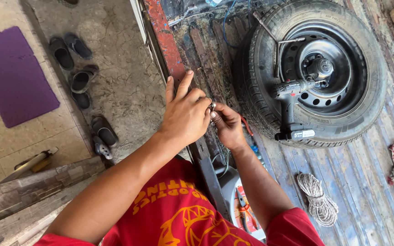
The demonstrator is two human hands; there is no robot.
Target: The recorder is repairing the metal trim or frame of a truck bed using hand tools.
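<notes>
A small metal nut sits pinched between both hands above the rusty edge of a truck bed; the left hand grips it with thumb and fingers, the right hand nips it from the other side; beyond lie a spare wheel carrying a cordless drill, and a coiled rope.

Outdoor repair spot: spare tyre, cordless drill, worn truck bed.
</notes>
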